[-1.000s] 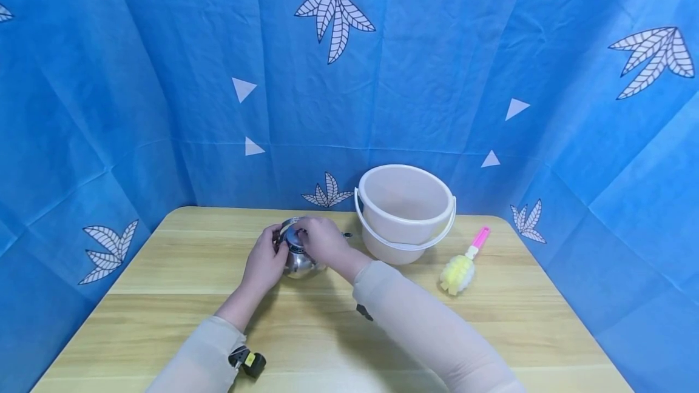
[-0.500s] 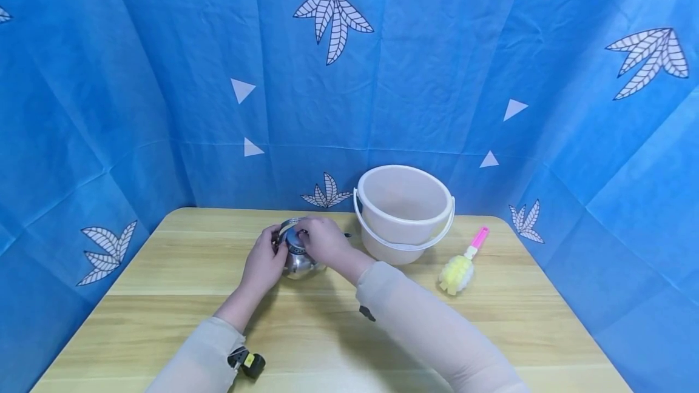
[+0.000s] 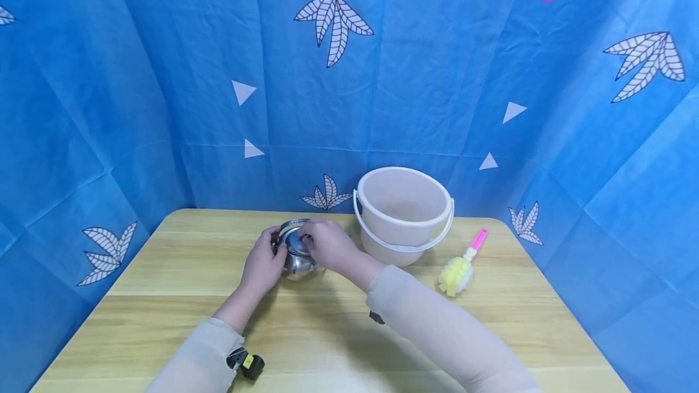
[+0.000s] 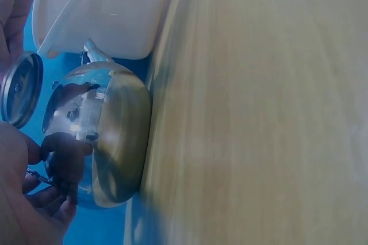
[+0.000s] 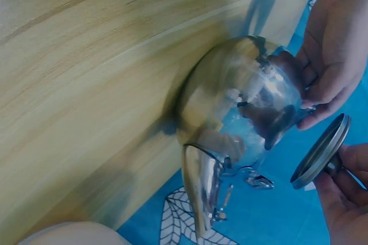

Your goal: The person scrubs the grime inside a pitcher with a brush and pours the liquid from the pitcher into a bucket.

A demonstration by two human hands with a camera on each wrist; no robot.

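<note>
Teapot [image 3: 299,267] stands on the table [image 3: 306,344], shiny and metal. Your left hand [image 3: 264,265] curls round the handle [image 3: 290,223] on the teapot's left side; your right hand [image 3: 330,245] pinches the lid [image 4: 22,91] by its knob [image 5: 333,166], just above the teapot and apart from its body.

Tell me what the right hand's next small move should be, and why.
Probably set the lid down on the table: the right hand pinches it by its knob, the wrist views show it clear of the kettle, and the left hand holds the kettle.
</note>
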